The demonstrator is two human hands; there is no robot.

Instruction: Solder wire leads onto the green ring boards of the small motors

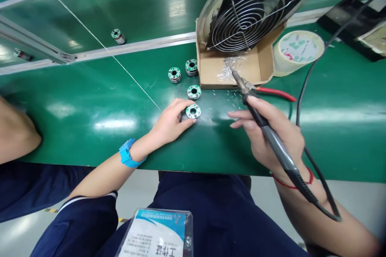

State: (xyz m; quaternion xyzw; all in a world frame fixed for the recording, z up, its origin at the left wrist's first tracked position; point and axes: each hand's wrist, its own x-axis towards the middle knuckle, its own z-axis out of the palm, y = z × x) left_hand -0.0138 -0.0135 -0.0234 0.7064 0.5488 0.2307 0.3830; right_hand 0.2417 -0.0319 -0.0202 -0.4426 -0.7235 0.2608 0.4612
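Observation:
My left hand [171,122], with a blue band at its wrist, has thumb and fingers closed round a small round motor part with a ring-shaped green circuit board [197,111] on top. Just beyond it stands another such part [194,92], and two more [174,74] [191,67] are close to the cardboard tray. In my right hand [271,132] is a soldering iron [276,144], gripped like a pen. Its tip points up and left, over a heap of clipped wire ends in the tray. Red-handled cutters [277,93] lie behind the iron.
A fan with a wire guard [241,20] leans in the cardboard tray [211,82]. Right of it stands a wide tape roll [298,52]. The iron's black cable [301,84] loops along the right. Wire clippings dot the green bench [144,88]. A person's arm [18,132] rests at left.

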